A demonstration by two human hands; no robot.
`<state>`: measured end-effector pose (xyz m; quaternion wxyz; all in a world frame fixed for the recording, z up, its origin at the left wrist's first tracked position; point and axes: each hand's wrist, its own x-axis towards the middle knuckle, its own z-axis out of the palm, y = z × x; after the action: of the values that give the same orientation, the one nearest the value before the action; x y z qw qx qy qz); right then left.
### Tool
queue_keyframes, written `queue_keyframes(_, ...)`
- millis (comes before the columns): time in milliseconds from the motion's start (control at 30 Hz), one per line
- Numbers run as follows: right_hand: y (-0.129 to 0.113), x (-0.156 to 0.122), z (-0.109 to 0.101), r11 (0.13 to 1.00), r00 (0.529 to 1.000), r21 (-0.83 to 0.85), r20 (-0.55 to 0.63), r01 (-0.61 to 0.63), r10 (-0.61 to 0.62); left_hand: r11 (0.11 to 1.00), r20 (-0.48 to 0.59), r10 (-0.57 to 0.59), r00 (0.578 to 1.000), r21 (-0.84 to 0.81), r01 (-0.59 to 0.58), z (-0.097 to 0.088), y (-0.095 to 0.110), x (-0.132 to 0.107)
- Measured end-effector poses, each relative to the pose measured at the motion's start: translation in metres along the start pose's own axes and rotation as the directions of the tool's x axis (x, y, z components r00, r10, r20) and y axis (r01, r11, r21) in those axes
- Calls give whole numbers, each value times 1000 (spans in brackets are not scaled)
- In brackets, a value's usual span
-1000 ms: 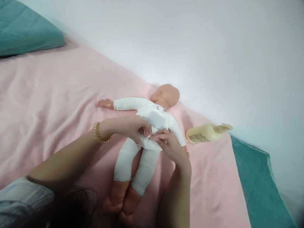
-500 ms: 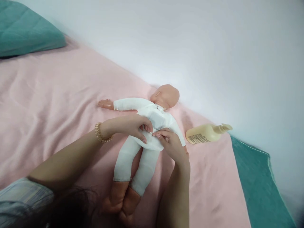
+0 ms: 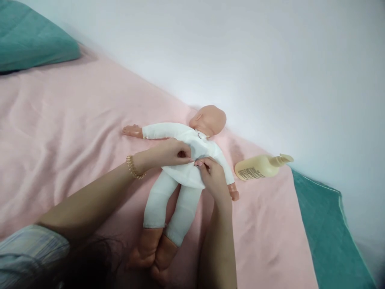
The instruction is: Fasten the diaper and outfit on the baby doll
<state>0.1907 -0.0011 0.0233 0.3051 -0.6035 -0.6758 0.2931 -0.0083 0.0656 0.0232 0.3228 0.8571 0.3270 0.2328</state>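
Observation:
A baby doll in a white cloth suit lies stretched out, its bald head pointing away from me and its legs towards me. A grey-blue panel shows at the middle of its torso. My left hand is closed in a pinch at the white cloth around the doll's waist. Against it, fingertips nearly meeting, my right hand pinches the same cloth from the right. Whatever small detail lies between the fingertips is too small to make out.
A yellow pump bottle lies on its side to the doll's right. Under everything spreads a wrinkled pink sheet. Green quilted fabric shows as a folded pile at upper left and a strip at right. A white wall rises behind.
My left thumb and fingers have closed together from a spread grip. Both hands have shifted slightly up the doll's torso. The cloth flap hangs differently over the hips.

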Motion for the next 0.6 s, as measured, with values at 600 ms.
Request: queue_keyframes(600,18,19,24,978,895,-48,-396,204,-206,977,-345,209,915,40,-209,16,-21,10)
